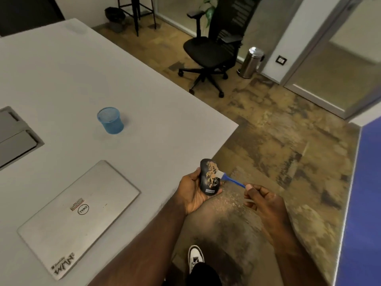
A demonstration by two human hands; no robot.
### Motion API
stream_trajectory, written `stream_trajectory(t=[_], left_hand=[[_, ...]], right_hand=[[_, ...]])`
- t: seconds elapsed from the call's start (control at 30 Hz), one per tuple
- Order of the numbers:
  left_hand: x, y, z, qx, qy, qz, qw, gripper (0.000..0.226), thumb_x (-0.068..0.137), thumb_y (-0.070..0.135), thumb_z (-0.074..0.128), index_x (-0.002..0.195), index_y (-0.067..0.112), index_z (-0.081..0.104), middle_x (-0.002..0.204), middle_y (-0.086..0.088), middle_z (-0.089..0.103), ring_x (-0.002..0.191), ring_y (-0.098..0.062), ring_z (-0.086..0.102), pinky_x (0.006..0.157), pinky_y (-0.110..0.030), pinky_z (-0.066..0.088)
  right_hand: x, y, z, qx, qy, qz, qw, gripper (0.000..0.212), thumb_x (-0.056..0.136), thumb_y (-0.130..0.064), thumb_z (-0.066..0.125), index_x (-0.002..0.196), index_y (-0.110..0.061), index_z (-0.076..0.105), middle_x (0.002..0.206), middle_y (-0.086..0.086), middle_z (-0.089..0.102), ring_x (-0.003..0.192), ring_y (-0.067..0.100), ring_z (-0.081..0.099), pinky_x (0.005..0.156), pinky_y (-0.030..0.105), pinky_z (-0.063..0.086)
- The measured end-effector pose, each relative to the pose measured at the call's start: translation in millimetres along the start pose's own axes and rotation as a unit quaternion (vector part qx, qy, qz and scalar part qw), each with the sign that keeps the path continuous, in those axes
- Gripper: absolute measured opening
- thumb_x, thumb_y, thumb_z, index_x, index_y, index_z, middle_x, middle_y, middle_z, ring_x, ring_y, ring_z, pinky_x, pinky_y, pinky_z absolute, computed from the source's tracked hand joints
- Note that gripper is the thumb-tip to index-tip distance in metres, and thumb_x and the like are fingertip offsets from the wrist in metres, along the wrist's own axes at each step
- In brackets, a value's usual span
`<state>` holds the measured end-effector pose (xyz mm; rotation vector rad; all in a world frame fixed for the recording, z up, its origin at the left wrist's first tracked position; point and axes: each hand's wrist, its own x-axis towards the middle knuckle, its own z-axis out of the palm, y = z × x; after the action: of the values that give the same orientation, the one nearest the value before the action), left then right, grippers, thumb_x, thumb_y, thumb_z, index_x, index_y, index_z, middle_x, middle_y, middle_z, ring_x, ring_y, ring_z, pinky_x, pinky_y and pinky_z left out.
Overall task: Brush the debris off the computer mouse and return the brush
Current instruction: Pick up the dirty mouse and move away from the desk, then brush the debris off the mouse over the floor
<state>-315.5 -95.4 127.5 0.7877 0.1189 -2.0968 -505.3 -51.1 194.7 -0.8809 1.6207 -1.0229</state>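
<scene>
My left hand (190, 191) grips a black computer mouse (207, 176) just past the table's right edge, over the floor. Tan debris covers the mouse's upper face. A small brush (231, 179) with a blue handle and pale bristles is pinched in my right hand (261, 200). Its bristles touch the right side of the mouse, against the debris. Specks of debris lie on the floor beneath the mouse.
A blue mesh cup (110, 120) stands on the white table (68, 79). A closed silver laptop (78, 215) lies near the front edge. A black office chair (212, 50) and steel bin (251, 62) stand on the floor behind. My shoe (195, 258) is below.
</scene>
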Motion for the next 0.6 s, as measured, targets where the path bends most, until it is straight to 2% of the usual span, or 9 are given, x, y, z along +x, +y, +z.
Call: stream_trajectory(t=[0.13, 0.23, 0.3, 0.37, 0.47, 0.6], left_hand=[[7.1, -22.1, 17.5, 0.016, 0.016, -0.01, 1.0, 0.045, 0.101, 0.035, 0.032, 0.117, 0.002, 0.058, 0.101, -0.02, 0.072, 0.083, -0.034, 0.071, 0.074, -0.047, 0.057], [15.2, -38.0, 37.8, 0.03, 0.025, -0.013, 0.999, 0.045, 0.102, 0.034, 0.031, 0.113, 0.001, 0.06, 0.095, -0.018, 0.073, 0.079, -0.029, 0.072, 0.07, -0.043, 0.058], [23.1, -50.5, 49.9, 0.033, 0.036, -0.013, 0.999, 0.048, 0.102, 0.034, 0.03, 0.111, -0.002, 0.06, 0.094, -0.021, 0.072, 0.081, -0.032, 0.07, 0.072, -0.042, 0.058], [31.8, -63.6, 58.9, 0.044, 0.043, -0.014, 0.998, 0.051, 0.102, 0.035, 0.03, 0.119, -0.005, 0.057, 0.1, -0.023, 0.069, 0.087, -0.035, 0.065, 0.076, -0.043, 0.058], [46.2, -85.1, 66.1, 0.049, 0.051, -0.024, 0.997, 0.055, 0.101, 0.037, 0.029, 0.131, -0.005, 0.049, 0.109, -0.024, 0.064, 0.091, -0.035, 0.063, 0.08, -0.044, 0.058], [60.0, -109.5, 74.0, 0.057, 0.049, -0.037, 0.997, 0.053, 0.102, 0.037, 0.028, 0.129, -0.002, 0.051, 0.107, -0.022, 0.066, 0.085, -0.032, 0.068, 0.075, -0.042, 0.058]], right_hand=[[-3.8, -3.8, -30.5, -0.033, 0.003, -0.036, 0.999, 0.011, 0.088, -0.015, 0.066, 0.082, -0.013, 0.074, 0.069, 0.005, 0.073, 0.068, 0.021, 0.066, 0.07, 0.036, 0.053], [-3.4, -9.5, -52.0, -0.094, -0.025, -0.069, 0.993, 0.014, 0.091, -0.017, 0.063, 0.082, -0.015, 0.074, 0.072, 0.002, 0.077, 0.066, 0.011, 0.07, 0.068, 0.026, 0.053], [-3.2, -10.5, -66.5, -0.145, -0.048, -0.087, 0.984, 0.017, 0.092, -0.019, 0.061, 0.082, -0.016, 0.073, 0.069, -0.005, 0.076, 0.047, 0.001, 0.058, 0.054, 0.014, 0.043], [-1.0, -7.9, -81.4, -0.183, -0.052, -0.104, 0.976, 0.019, 0.093, -0.022, 0.059, 0.081, -0.018, 0.074, 0.063, -0.011, 0.073, 0.033, 0.003, 0.037, 0.04, 0.012, 0.03], [5.8, -0.4, -105.7, -0.207, -0.038, -0.114, 0.971, 0.021, 0.094, -0.026, 0.058, 0.08, -0.025, 0.073, 0.066, -0.007, 0.075, 0.035, 0.004, 0.031, 0.037, 0.019, 0.029], [16.9, 5.0, -131.5, -0.232, -0.034, -0.117, 0.965, 0.02, 0.094, -0.029, 0.057, 0.081, -0.028, 0.072, 0.068, 0.0, 0.075, 0.036, 0.007, 0.032, 0.037, 0.021, 0.027]])
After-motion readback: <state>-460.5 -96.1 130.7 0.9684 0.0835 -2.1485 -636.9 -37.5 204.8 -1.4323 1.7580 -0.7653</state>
